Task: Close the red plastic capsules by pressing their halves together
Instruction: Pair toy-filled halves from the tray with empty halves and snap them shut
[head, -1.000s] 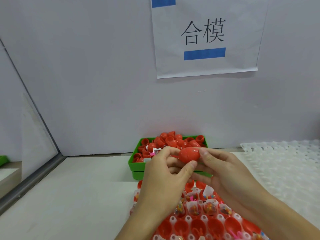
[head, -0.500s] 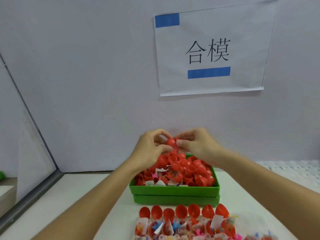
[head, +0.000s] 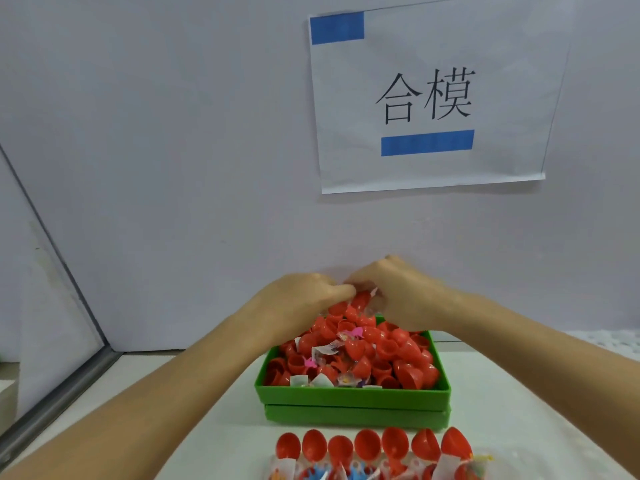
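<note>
A white tabletop (head: 214, 420) meets a pale lavender wall (head: 173, 168), with a grey metal strip (head: 59, 396) running along the angled partition at the left; on the wall hangs a white paper sign (head: 429, 98) printed with 2 black characters and 2 blue bars. At the right edge of the table lies part of a white dimpled plastic tray (head: 602, 344). A green rectangular plastic bin (head: 353, 398), seated on a second green piece of like outline, is heaped with loose red plastic capsule halves (head: 356, 355) mixed with small paper slips and bits of pink. Nearer the camera, a row of 7 red capsule halves (head: 374, 445) stands open side forward in a clear tray holding coloured trinkets and paper slips. Both bare forearms reach forward over the bin. The left hand (head: 301, 299) and right hand (head: 398, 292) meet above the far end of the heap, backs toward the camera, fingers curled inward toward one another. A red piece (head: 360, 301) and a scrap of clear wrapper show between them; blur and the hands' own backs hide the fingertips, so what either hand grips cannot be told
</note>
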### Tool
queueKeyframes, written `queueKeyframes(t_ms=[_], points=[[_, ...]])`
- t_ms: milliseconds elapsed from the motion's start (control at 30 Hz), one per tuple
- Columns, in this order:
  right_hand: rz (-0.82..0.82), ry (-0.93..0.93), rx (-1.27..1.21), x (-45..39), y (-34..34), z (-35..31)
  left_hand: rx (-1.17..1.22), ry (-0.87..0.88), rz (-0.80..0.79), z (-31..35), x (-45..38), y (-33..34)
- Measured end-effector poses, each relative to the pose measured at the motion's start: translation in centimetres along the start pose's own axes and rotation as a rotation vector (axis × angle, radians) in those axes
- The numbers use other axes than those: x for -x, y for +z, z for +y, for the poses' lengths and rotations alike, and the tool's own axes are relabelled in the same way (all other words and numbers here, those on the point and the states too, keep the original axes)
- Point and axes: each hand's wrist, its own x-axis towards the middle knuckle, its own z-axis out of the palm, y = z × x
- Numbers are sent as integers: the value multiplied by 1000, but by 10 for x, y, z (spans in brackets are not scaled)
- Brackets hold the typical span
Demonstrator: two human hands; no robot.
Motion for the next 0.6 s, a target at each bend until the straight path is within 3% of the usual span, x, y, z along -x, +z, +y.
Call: queueKeyframes(t_ms=[133, 233, 300, 400, 500, 600], points=[[40, -20, -2, 2, -7, -7, -1, -1, 99, 1, 3, 0], [138, -30, -33, 5, -11, -7, 228, -85, 247, 2, 4, 2], [110, -4, -16, 9, -7, -4, 359, -210, 157, 12, 3, 10], [-88, 191, 81, 21, 5, 3, 454, -412, -22, 34, 4, 27], [-164, 262, 75, 38, 7, 4, 543, -470, 30, 57, 21, 30], [-4, 252, 47, 66, -4, 4, 617, -465, 131, 80, 58, 19]])
